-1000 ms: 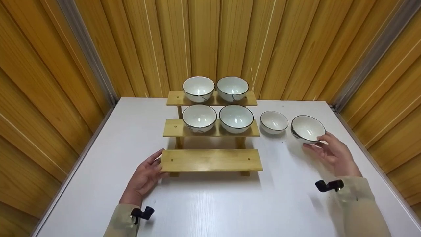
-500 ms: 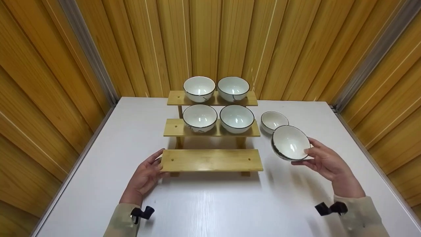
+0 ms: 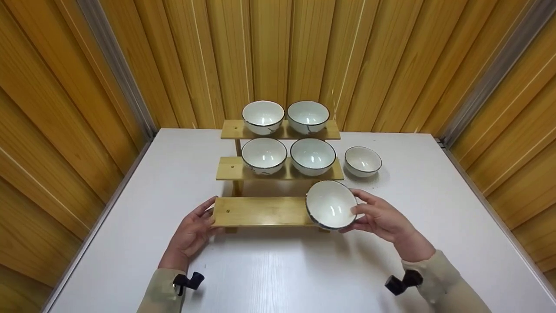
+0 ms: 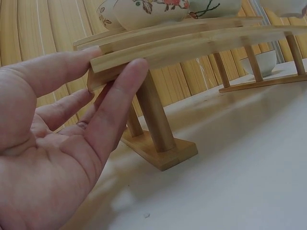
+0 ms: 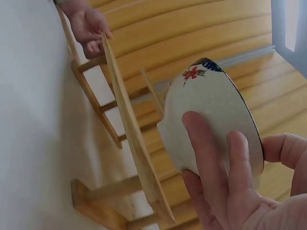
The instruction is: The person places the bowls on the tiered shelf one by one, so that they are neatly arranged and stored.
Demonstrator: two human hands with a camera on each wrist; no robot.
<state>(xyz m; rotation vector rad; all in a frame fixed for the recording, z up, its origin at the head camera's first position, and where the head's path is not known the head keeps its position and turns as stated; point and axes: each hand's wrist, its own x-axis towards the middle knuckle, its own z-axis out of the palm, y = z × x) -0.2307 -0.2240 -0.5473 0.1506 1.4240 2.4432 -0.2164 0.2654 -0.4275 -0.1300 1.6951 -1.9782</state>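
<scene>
My right hand (image 3: 382, 217) pinches a white bowl (image 3: 331, 204) by its rim, thumb inside and fingers under the outer wall. The bowl is tilted and hangs above the right end of the lowest step of a three-step wooden stand (image 3: 265, 211). In the right wrist view, the bowl (image 5: 211, 105) shows a red flower and a dark blue patch, and a gap separates its foot from the board. My left hand (image 3: 191, 232) grips the left end of that lowest board (image 4: 192, 50), with thumb and fingers on both sides of it in the left wrist view.
Two bowls stand on the top step, a left one (image 3: 263, 117) and a right one (image 3: 308, 116). The middle step bears a left bowl (image 3: 264, 156) and a right bowl (image 3: 312, 156). A smaller bowl (image 3: 363, 161) sits on the white table (image 3: 269, 274), right of the stand.
My right hand has carried the bowl leftward and nearer from the table's right side to above the lowest step. The left hand and the stand have stayed in place.
</scene>
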